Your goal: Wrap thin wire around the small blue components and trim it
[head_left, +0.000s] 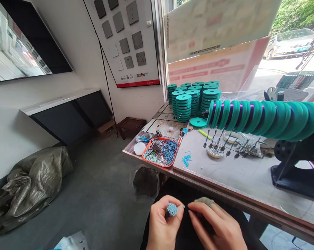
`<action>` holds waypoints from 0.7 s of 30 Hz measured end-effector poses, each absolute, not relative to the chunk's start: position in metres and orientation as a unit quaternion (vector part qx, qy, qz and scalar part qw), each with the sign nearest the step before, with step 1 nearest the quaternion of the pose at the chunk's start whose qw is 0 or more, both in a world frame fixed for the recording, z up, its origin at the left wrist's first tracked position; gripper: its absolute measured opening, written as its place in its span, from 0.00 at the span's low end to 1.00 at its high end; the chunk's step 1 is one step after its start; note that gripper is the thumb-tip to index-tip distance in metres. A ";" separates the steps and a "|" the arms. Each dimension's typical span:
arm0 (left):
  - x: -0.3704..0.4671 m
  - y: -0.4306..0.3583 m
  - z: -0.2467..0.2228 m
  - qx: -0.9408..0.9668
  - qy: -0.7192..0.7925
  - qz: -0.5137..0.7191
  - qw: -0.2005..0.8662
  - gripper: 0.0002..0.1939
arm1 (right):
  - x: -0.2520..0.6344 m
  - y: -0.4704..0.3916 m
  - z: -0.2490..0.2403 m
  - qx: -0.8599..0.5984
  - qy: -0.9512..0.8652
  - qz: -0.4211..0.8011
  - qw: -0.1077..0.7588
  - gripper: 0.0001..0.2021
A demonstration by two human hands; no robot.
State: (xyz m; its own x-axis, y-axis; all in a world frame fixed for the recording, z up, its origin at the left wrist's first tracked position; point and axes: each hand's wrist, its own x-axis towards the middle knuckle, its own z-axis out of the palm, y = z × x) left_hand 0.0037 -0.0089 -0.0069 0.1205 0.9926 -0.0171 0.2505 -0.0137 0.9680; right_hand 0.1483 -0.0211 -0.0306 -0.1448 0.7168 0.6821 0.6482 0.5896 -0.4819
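Low over my lap, my left hand [165, 224] is closed around a bundle of thin blue sticks [172, 209], whose round ends face me. Thumb and index finger of that hand meet at the bundle's right side. Just to the right, my right hand [219, 222] has its fingers drawn together in a pinch, the tips close to the left hand's. A grey-green, cloth-like piece [204, 200] shows behind its fingers; whether they grip it is hidden. On the table above lie loose short blue sticks [186, 159], similar in colour to the bundle.
An orange tray [143, 157] of small beads and strung parts sits at the table's corner beside a white round lid [139, 149]. Green spools [183, 104] stand stacked near the window. More spools [263, 118] fill a black machine's [284, 173] rod, above a bead dish [215, 155].
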 end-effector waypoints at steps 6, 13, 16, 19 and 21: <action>0.001 -0.008 -0.004 0.558 0.485 0.406 0.537 0.15 | 0.144 -0.019 -0.025 -0.432 -0.793 -0.052 0.426 0.10; -0.002 -0.007 -0.007 0.592 0.480 0.409 0.501 0.12 | 0.138 -0.016 -0.022 -0.447 -0.781 0.047 0.434 0.15; -0.001 -0.008 -0.004 0.543 0.468 0.445 0.537 0.13 | 0.136 -0.015 -0.022 -0.435 -0.784 0.033 0.443 0.16; 0.002 -0.010 0.005 0.370 0.396 0.512 0.667 0.15 | 0.133 -0.015 -0.021 -0.374 -0.812 -0.027 0.447 0.17; 0.004 -0.010 0.012 0.243 0.341 0.515 0.748 0.14 | 0.132 -0.014 -0.020 -0.341 -0.821 -0.050 0.456 0.17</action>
